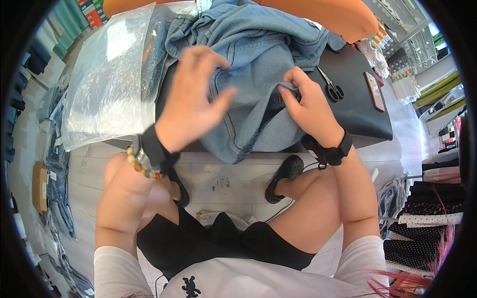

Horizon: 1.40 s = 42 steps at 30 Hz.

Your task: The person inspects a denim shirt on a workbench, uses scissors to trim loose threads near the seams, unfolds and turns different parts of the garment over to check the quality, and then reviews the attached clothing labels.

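Observation:
A light blue denim garment (257, 70) lies bunched over a black padded bench, its lower end hanging past the near edge. My right hand (307, 102) pinches a folded edge of the denim between thumb and fingers. My left hand (197, 93), slightly blurred, is over the garment's left side with thumb and fingers apart, holding nothing. Black-handled scissors (331, 86) lie on the bench to the right of the denim. A large clear plastic bag (108, 82) is at the left, beside more denim in plastic (153, 59).
A phone (374, 91) lies near the right end of the black bench (361, 119). An orange seat back (328, 15) rises behind. Bagged denim (56, 178) and a cardboard box (39, 186) are on the floor at left. Clothes (421, 238) hang at right. Thread scraps (223, 183) lie between my feet.

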Motion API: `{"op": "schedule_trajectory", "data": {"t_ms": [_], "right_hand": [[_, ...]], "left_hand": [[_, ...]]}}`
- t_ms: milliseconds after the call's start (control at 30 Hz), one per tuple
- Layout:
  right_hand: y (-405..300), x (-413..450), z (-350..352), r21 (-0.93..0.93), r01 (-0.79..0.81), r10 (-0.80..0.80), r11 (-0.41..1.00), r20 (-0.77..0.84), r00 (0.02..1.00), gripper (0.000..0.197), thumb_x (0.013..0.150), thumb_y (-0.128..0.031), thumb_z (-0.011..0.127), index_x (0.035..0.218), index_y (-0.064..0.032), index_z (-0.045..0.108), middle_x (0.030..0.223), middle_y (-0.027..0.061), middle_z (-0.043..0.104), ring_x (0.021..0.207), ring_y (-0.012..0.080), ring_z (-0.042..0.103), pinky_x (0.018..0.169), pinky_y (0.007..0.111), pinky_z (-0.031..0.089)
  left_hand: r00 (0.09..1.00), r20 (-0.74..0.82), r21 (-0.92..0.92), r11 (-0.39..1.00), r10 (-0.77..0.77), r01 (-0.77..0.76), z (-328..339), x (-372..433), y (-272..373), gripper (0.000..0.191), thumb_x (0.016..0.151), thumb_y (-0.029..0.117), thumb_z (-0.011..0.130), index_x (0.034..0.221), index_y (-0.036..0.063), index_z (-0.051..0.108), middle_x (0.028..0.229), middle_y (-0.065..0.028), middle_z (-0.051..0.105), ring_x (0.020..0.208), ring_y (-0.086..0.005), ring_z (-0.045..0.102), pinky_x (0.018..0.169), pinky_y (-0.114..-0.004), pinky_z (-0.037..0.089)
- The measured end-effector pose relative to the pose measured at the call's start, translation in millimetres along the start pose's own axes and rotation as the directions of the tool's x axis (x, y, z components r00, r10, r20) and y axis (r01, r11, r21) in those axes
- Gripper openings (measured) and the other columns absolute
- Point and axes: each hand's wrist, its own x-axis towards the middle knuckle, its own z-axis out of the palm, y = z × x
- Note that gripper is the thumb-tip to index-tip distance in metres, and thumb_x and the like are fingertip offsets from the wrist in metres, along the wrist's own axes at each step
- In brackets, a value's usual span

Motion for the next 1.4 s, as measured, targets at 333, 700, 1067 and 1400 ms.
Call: {"op": "schedule_trajectory", "data": {"t_ms": [333, 700, 1067, 1400], "right_hand": [[-22, -1, 3, -0.084, 0.121, -0.125, 0.989, -0.046, 0.991, 0.032, 0.073, -0.005, 0.069, 0.099, -0.0037, 0.049, 0.083, 0.0161, 0.055, 0.072, 0.0326, 0.055, 0.063, 0.038, 0.044], [31, 12, -29, -0.177, -0.342, 0.355, 0.923, 0.045, 0.934, 0.034, 0.074, -0.017, 0.065, 0.101, 0.0026, 0.068, 0.085, 0.0128, 0.067, 0.081, 0.0221, 0.063, 0.076, 0.033, 0.048], [37, 3, -17, 0.480, -0.426, 0.315, 0.767, 0.297, 0.901, 0.032, 0.083, 0.002, 0.048, 0.110, 0.0026, 0.065, 0.095, -0.0001, 0.065, 0.087, 0.0068, 0.055, 0.080, 0.023, 0.043], [27, 7, -16, 0.109, -0.248, 0.217, 0.963, 0.237, 0.947, 0.020, 0.075, -0.013, 0.071, 0.087, 0.0009, 0.062, 0.081, 0.0046, 0.063, 0.077, 0.0149, 0.056, 0.073, 0.027, 0.046]], "left_hand": [[0.907, 0.257, -0.356, 0.839, -0.335, 0.411, 6, -5, -14, 0.030, 0.080, -0.007, 0.043, 0.104, 0.0014, 0.060, 0.085, -0.0144, 0.064, 0.081, -0.0233, 0.064, 0.075, -0.031, 0.049], [0.826, 0.416, -0.720, 0.418, -0.380, 0.554, -17, 7, -18, 0.013, 0.092, 0.003, 0.050, 0.100, 0.0010, 0.061, 0.098, 0.0026, 0.063, 0.091, -0.0039, 0.056, 0.083, -0.019, 0.043], [0.995, -0.013, 0.215, 0.972, -0.096, 0.096, 4, -8, -40, 0.063, 0.074, 0.004, 0.070, 0.129, 0.0020, 0.040, 0.118, -0.0253, 0.051, 0.114, -0.0360, 0.052, 0.096, -0.036, 0.045], [0.682, 0.462, -0.741, 0.175, -0.567, 0.648, -14, 11, -21, 0.028, 0.100, 0.013, 0.047, 0.122, 0.0013, 0.061, 0.117, -0.0083, 0.066, 0.103, -0.0148, 0.064, 0.091, -0.028, 0.050]]}}
